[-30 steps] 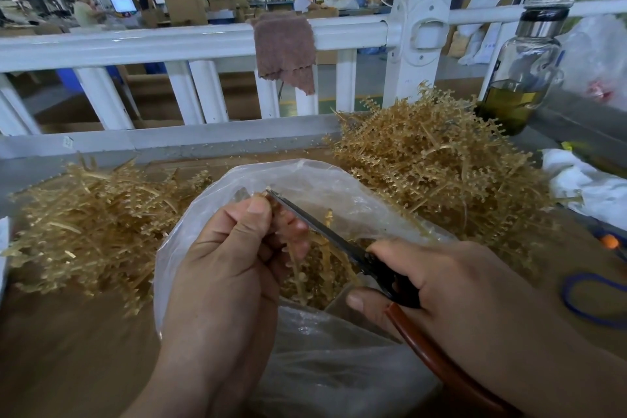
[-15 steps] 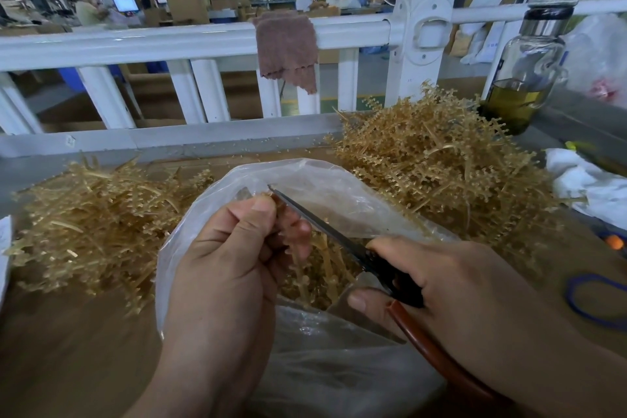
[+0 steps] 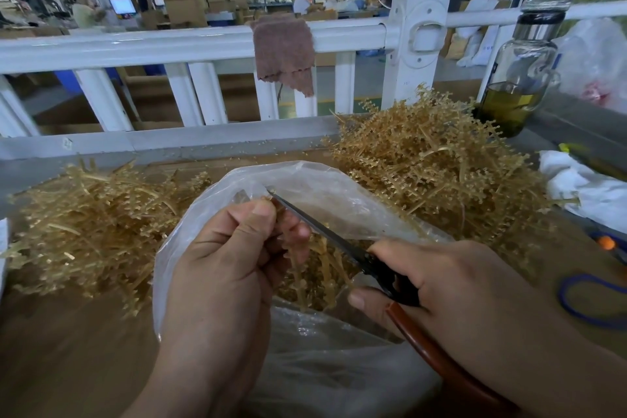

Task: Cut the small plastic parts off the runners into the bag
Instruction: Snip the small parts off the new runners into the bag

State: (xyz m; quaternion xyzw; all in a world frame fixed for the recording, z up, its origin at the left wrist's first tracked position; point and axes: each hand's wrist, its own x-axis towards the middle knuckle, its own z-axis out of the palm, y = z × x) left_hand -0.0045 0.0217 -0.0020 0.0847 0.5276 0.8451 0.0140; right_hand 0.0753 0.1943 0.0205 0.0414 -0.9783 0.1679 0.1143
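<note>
Head view, lower centre: left hand (image 3: pixel 224 268), fingers curled, pinches a runner (image 3: pixel 300 270) over the bag (image 3: pixel 339 190). Right hand (image 3: pixel 475 285) fingers wrap the scissors (image 3: pixel 325 235), blades nearly closed beside the thumb. Best to snip low inside the bag, clear of fingertips. A heap of uncut runners (image 3: pixel 434 159) lies beyond, centre right.

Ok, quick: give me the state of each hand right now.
Left hand: closed, pinching a runner over the open bag.
Right hand: closed, gripping the scissors.
</note>
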